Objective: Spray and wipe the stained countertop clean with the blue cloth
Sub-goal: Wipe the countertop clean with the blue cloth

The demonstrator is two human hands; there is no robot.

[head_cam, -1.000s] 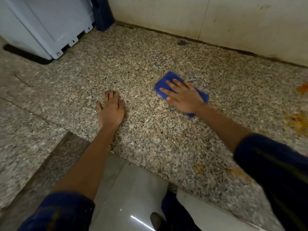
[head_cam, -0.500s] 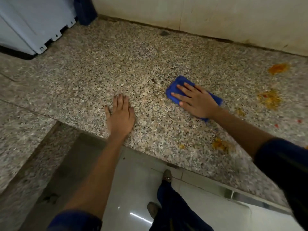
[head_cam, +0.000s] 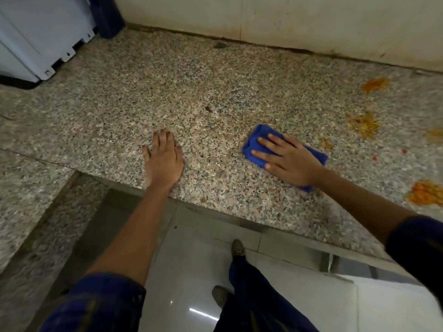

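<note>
**Several orange stains lie to the right of the cloth**

Two bare hands rest on a speckled stone countertop (head_cam: 215,87). The right hand (head_cam: 291,161) lies flat on the blue cloth (head_cam: 256,143), fingers straight and spread, pressing it down rather than gripping it. The cloth sits a little back from the front edge, its long axis running from back-left to front-right under the palm.

The left hand (head_cam: 164,159) is flat on bare stone near the front edge, fingers straight, holding nothing, well apart from the cloth.

Orange stains (head_cam: 365,125) cluster toward the right edge of the counter: one near the back wall, one level with the cloth, one nearer the front edge, plus small red specks. All lie to the right of the cloth, so the right hand is much the nearer, and the next wipe likely goes rightward.

No spray bottle is in view. The rightmost stains are cut off by the frame, and part of the cloth is hidden under the hand. A pale plastic appliance (head_cam: 36,37) stands at the back-left corner.
</note>
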